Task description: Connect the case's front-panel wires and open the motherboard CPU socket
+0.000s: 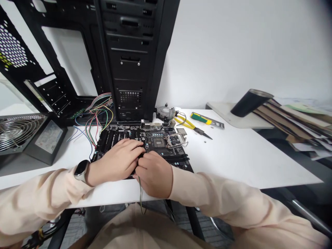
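Note:
A black motherboard (166,152) lies flat on the white table, its CPU socket (158,142) uncovered with the metal latch frame raised. My left hand (120,157) rests over the board's near left part, fingers stretched out and slightly bent, the tips next to my right hand. Closed at the board's near edge, my right hand (154,173) grips a thin cable (140,193) that hangs down past the table edge. The cable's upper end is hidden by my fingers. Coloured wires (100,112) run from the computer case to the board's left side.
The tall black case (129,76) stands behind the board. A power supply (38,138) sits at left. Behind the board's right side are a cooler fan (165,113), yellow-handled pliers (192,126) and a green-yellow screwdriver (201,118). A black cylinder (250,103) leans against stacked cardboard (285,117).

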Demonstrator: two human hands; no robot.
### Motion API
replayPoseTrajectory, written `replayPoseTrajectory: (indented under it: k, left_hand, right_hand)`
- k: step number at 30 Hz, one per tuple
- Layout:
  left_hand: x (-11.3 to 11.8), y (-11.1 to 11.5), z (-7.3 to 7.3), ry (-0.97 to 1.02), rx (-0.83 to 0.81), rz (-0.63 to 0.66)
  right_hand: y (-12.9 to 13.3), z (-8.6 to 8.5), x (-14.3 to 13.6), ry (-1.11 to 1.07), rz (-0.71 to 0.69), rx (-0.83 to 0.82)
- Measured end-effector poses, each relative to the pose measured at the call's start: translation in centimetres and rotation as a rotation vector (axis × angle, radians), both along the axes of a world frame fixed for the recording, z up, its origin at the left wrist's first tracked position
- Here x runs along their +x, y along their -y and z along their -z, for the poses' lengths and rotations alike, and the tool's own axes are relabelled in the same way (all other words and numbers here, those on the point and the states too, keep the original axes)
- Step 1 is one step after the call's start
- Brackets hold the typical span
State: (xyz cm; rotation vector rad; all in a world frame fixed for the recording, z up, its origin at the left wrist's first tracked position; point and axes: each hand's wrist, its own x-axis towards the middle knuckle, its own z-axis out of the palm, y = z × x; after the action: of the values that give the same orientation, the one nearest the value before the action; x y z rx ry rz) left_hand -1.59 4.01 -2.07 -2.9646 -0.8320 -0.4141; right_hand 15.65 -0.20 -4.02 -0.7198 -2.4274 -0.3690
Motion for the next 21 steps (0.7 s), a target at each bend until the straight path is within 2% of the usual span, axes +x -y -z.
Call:
replayPoseTrajectory:
  k: [8,21]
  left_hand:
    - [0.2,0.1,-0.4,-0.035,-0.035,0.016]
    - [0.5,0.3,-1.0,-0.061,-0.072,0.007]
  right_hand:
    - [0.2,0.6,-0.2,0.070,0.059,-0.206]
    - [-0.3,1.1,0.1,-0.020,-0.003,-0.249]
